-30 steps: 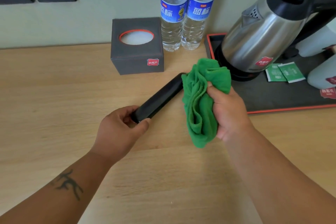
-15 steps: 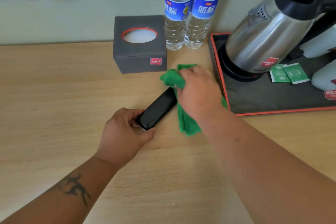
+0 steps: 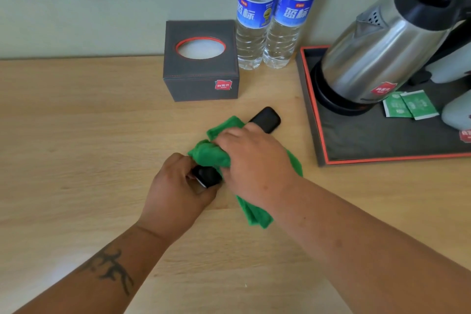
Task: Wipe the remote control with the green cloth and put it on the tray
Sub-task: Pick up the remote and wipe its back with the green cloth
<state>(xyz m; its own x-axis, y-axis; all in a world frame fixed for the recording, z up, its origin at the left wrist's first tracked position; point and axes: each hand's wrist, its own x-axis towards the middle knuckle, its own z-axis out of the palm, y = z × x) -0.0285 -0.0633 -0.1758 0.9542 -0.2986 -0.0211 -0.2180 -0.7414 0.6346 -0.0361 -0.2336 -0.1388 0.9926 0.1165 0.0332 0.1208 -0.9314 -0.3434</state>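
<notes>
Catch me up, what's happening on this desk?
A person is wiping a black remote with a green cloth. The left hand pins the remote's near end on the desk; the right hand presses the cloth over its middle, so only the two ends show. The tray to the right holds a kettle and green sachets; the remote isn't on it yet.
</notes>
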